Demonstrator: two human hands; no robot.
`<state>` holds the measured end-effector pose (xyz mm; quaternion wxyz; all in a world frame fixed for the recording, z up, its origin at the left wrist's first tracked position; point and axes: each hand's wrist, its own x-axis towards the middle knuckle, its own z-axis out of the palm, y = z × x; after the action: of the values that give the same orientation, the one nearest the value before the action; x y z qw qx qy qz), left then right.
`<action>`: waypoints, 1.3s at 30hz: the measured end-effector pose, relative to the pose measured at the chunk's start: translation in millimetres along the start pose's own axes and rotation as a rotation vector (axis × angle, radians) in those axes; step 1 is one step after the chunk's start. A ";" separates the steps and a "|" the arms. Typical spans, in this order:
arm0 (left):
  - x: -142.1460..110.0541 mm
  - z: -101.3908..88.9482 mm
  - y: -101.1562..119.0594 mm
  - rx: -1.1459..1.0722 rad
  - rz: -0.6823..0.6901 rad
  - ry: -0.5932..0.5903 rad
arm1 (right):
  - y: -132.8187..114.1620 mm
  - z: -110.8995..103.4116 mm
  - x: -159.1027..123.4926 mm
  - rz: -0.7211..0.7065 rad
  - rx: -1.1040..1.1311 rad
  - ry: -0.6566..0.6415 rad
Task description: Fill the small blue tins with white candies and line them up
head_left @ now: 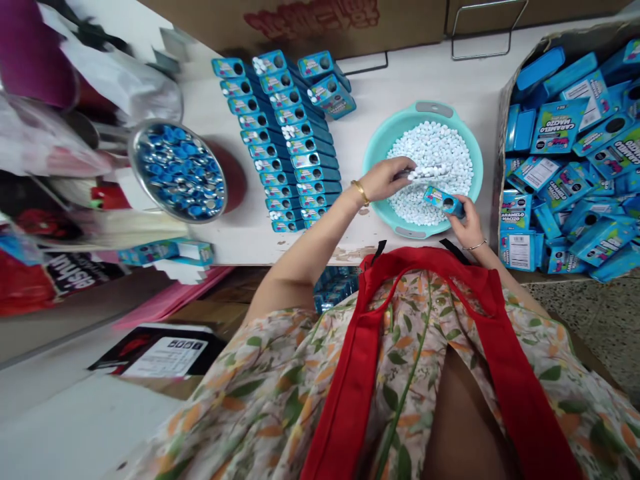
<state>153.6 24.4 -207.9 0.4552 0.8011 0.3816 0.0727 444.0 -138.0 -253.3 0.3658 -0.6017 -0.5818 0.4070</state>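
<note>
A teal basin (380,137) full of small white candies (440,150) sits on the white table in front of me. My left hand (387,179) is over the basin's near left side, fingers pinched on some white candies. My right hand (463,217) holds a small blue tin (443,200) with a round hole in its top, tilted over the basin's near edge. Two long rows of the same blue tins (285,140) stand to the left of the basin, some showing white candies in their holes.
A cardboard box (503,120) at the right is packed with blue tins. A metal bowl of blue caps (177,170) stands at the left, with bags and clutter beyond it. More blue tins (335,290) lie below the table edge. Cardboard boxes line the back.
</note>
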 end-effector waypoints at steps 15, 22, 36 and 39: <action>-34.3 -44.4 178.3 0.636 -0.054 -0.135 | -12.5 21.5 19.9 -0.067 0.002 0.070; -29.1 -49.5 81.6 0.533 -0.087 0.094 | -4.2 10.9 20.1 -0.057 -0.011 0.044; 50.1 93.8 -13.0 -0.116 -0.152 -0.026 | -13.9 -2.6 -5.8 -0.058 0.023 -0.090; 45.6 75.6 -9.7 -0.141 -0.082 -0.029 | -10.7 0.0 -10.8 -0.035 0.044 -0.095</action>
<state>215.3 7.3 -269.5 0.5185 0.7519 0.4014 0.0689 439.8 -148.2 -242.8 0.3578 -0.5634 -0.5998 0.4413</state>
